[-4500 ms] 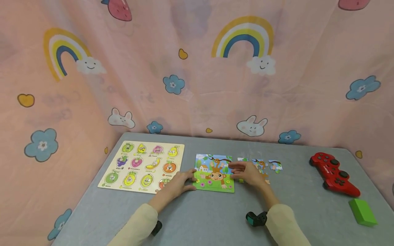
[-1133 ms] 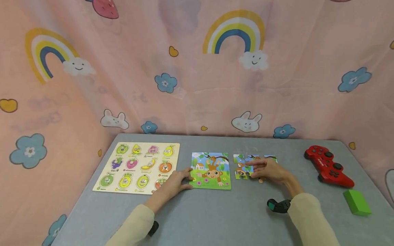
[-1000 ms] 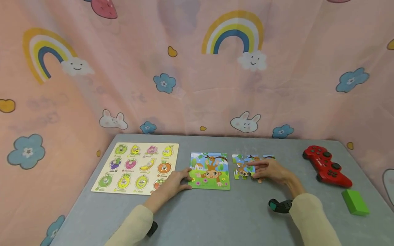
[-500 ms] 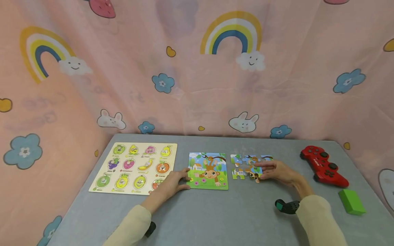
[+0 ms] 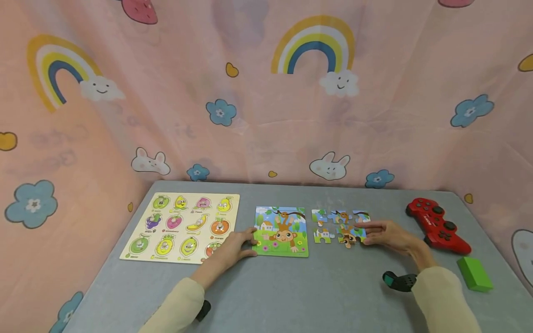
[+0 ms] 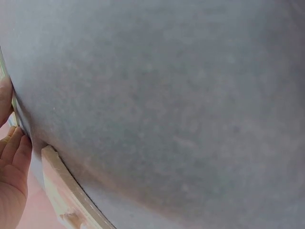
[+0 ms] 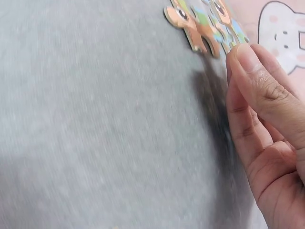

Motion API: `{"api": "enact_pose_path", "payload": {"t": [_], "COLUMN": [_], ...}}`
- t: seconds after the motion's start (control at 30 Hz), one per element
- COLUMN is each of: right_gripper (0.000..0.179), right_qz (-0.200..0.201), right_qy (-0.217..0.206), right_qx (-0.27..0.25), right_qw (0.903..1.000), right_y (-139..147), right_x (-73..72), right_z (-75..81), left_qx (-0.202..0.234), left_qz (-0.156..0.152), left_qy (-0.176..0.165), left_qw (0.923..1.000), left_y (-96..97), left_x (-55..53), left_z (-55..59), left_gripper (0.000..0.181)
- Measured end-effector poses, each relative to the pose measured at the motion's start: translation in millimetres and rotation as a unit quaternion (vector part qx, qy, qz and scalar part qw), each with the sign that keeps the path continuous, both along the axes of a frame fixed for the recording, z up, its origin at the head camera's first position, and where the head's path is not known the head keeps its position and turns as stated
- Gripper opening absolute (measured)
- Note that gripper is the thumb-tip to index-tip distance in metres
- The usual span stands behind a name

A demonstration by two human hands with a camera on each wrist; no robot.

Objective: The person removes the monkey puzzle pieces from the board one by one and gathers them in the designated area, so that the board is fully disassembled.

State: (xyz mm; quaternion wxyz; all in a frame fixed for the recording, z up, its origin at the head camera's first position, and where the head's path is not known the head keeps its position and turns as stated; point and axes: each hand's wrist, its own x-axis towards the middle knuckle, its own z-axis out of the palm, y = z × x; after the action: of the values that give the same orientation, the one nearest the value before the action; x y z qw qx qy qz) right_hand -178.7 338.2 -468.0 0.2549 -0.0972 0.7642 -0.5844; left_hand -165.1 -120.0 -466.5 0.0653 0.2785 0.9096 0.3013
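Note:
In the head view my left hand (image 5: pixel 229 252) rests at the left edge of a square monkey puzzle board (image 5: pixel 281 231), with fingertips and thumb touching that edge. The left wrist view shows those fingers (image 6: pixel 21 152) against a thin board edge. My right hand (image 5: pixel 391 236) is at the right end of several loose jigsaw pieces. Its thumb and forefinger pinch the edge of a jigsaw piece (image 5: pixel 361 234), partly covered by the fingers. Left of it lie a monkey-face piece (image 5: pixel 346 235) and a house piece (image 5: pixel 322 236). A row of pieces (image 5: pixel 340 216) lies behind them.
A cream fruit peg puzzle (image 5: pixel 179 226) lies flat left of my left hand. A red game controller (image 5: pixel 439 226) and a green block (image 5: pixel 474 274) are on the right of the grey table (image 5: pixel 287 296). A pink patterned curtain (image 5: pixel 258 138) hangs behind.
My right hand has moved from the monkey board to the right along the loose pieces, most recently a little further right. The monkey-face piece has shifted right, away from the house piece. My left hand stays at the board.

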Motion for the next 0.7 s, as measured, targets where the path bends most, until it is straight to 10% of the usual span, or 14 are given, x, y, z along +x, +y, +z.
{"api": "enact_pose_path", "payload": {"t": [0.33,0.7], "right_gripper": [0.054,0.057], "right_qz": [0.01,0.017], "right_qy": [-0.003,0.051], "right_qx": [-0.024,0.099], "right_qw": [0.9997,0.9936], "right_y": [14.3,18.2], "right_x": [4.5,1.7], "right_z": [0.1,8.5], "left_qx": [0.002,0.003], "left_qz": [-0.002,-0.006], "left_qy": [0.0,0.005], "left_qw": [1.0,1.0], "left_y": [-1.7,-0.9], "left_x": [0.4,-0.9], "left_z": [-0.7,-1.7], "left_gripper": [0.025,0.026]}}
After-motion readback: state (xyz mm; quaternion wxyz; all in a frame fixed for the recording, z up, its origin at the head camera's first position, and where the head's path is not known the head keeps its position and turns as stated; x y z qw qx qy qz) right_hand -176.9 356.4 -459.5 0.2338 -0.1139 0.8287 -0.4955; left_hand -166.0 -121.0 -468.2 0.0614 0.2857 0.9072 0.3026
